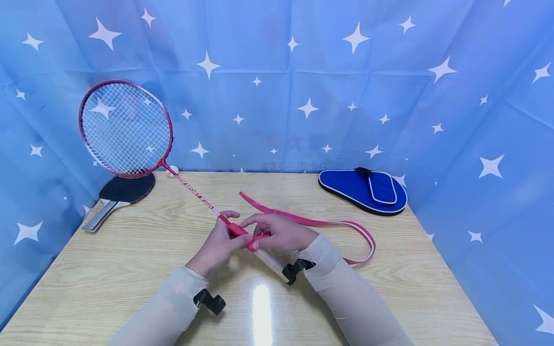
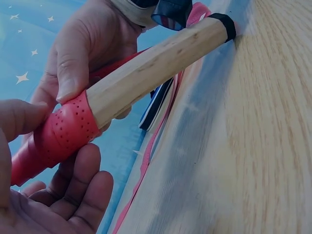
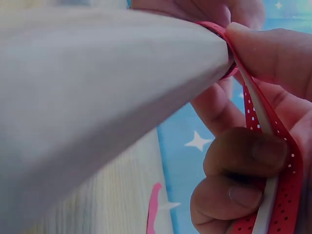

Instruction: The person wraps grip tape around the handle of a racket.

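Observation:
A badminton racket (image 1: 195, 193) is held up at a slant, its strung head at the upper left. My left hand (image 1: 218, 244) grips it at the top of the handle, where red perforated grip tape (image 2: 68, 127) is wrapped. Below the wrap, the handle's bare wood (image 2: 158, 61) shows, ending in a black band (image 2: 224, 27). My right hand (image 1: 283, 233) pinches the tape at the wrap's lower edge. In the right wrist view, its curled fingers also hold the loose tape strip (image 3: 287, 170), which has a white stripe.
The tape's long tail (image 1: 309, 221) loops across the wooden table (image 1: 130, 269) to the right. A table tennis paddle (image 1: 130, 189) and a white ball (image 1: 172, 171) lie at the back left. A blue paddle case (image 1: 350, 187) lies at the back right, before the starry curtain (image 1: 268, 96).

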The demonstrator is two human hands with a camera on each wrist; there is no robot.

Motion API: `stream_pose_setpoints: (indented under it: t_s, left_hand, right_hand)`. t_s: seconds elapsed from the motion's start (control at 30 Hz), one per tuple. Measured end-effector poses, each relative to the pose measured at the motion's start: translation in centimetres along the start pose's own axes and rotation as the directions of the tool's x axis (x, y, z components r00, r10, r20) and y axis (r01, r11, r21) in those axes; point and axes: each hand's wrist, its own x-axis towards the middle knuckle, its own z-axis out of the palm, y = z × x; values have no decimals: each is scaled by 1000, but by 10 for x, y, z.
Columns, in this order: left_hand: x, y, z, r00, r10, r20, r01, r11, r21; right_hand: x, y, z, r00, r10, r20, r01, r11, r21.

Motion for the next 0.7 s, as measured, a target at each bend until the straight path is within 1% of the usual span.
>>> stream_pose_setpoints:
  t_s: [0.1,0.27,0.53,0.7]
  left_hand:
    - [0,0,0,1000,2,-2,-2,1000,10]
    - [0,0,0,1000,13,-4,-13,1000,7]
    - [0,0,1,1000,-2,15,3,1000,-30]
    - [0,0,2,1000,9,28,-8,999,-44]
  right_hand:
    - [0,0,0,1000,6,-10,-7,1000,-17]
    - [0,0,0,1000,-3,-8,3,1000,-12]
    - [0,-2,-1,999,-26,35,26,999,23]
    - [-1,-5,-2,1000,-14,28,14,1000,-8]
